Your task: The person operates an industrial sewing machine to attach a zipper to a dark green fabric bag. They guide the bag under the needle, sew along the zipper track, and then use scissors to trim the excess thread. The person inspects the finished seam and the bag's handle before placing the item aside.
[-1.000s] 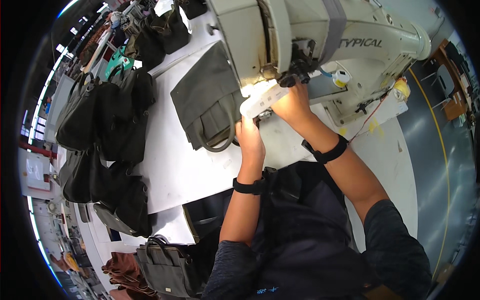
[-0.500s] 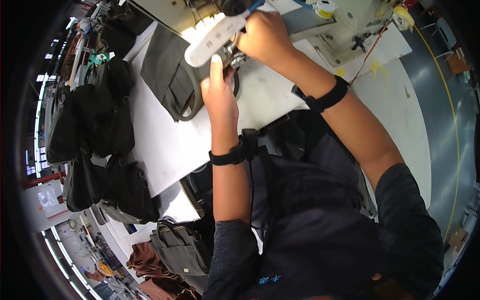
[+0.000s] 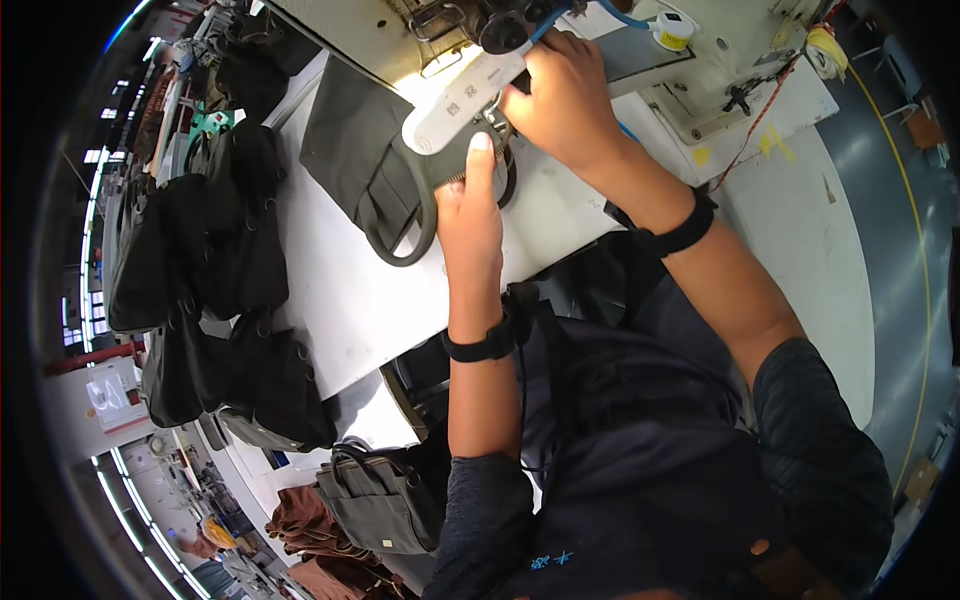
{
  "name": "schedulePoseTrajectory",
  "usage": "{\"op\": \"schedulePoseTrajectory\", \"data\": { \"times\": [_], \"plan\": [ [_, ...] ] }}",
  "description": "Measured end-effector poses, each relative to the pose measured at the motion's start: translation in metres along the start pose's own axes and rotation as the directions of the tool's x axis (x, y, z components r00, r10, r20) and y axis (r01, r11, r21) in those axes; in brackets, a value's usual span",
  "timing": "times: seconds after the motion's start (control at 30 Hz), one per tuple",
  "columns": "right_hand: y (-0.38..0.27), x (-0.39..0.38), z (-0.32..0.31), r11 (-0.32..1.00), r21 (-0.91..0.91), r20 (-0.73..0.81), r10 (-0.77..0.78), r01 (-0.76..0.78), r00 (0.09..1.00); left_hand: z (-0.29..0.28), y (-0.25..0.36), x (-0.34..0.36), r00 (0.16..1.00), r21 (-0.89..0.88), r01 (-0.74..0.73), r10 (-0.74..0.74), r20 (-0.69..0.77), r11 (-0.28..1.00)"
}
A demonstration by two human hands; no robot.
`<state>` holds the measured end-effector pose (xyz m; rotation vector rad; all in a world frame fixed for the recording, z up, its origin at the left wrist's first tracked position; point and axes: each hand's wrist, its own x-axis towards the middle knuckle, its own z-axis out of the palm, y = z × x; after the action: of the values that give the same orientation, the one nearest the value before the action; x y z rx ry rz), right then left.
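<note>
My left hand (image 3: 470,215) is closed on a dark grey-green bag (image 3: 345,130), thumb on top beside a metal zip (image 3: 448,180); a looped handle (image 3: 398,255) hangs just left of it. My right hand (image 3: 565,110) is closed higher up, at the sewing machine (image 3: 350,25), its thumb by small metal hardware beside the white oblong machine part (image 3: 450,110). What its fingers grip is hidden. The bag lies on the white worktable (image 3: 350,330), partly under the lit machine head, and its far end is hidden.
Several dark bags (image 3: 200,250) pile along the table's left. Another grey bag (image 3: 375,505) and brown material (image 3: 295,520) lie lower left. At right are a blue tube with a white round fitting (image 3: 672,32), a red cord (image 3: 750,140), a yellow cloth (image 3: 825,50) and a floor (image 3: 900,300) with a yellow line.
The view has shifted, putting the machine higher in the picture. More of the zip shows at my left hand, which stays on the bag. My right hand remains at the machine.
</note>
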<state>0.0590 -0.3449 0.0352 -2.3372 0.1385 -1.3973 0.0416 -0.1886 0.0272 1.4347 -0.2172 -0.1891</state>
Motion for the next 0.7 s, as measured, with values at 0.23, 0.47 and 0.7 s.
{"op": "schedulePoseTrajectory", "data": {
  "times": [0.23,0.47,0.7],
  "plan": [
    [-0.002,-0.006,-0.007,0.999,0.045,0.031,0.023,-0.025,0.999,0.006,-0.001,-0.006,0.999,-0.122,-0.025,0.019,-0.046,0.992],
    [-0.002,-0.006,-0.011,1.0,0.027,0.037,0.008,-0.009,0.999,0.0,-0.005,-0.004,0.999,-0.06,0.023,-0.025,-0.034,0.998],
    [-0.004,-0.006,-0.009,1.0,0.016,0.049,-0.001,0.0,0.999,-0.007,-0.005,-0.028,0.99,0.152,0.137,-0.134,-0.032,0.979]
  ]
}}
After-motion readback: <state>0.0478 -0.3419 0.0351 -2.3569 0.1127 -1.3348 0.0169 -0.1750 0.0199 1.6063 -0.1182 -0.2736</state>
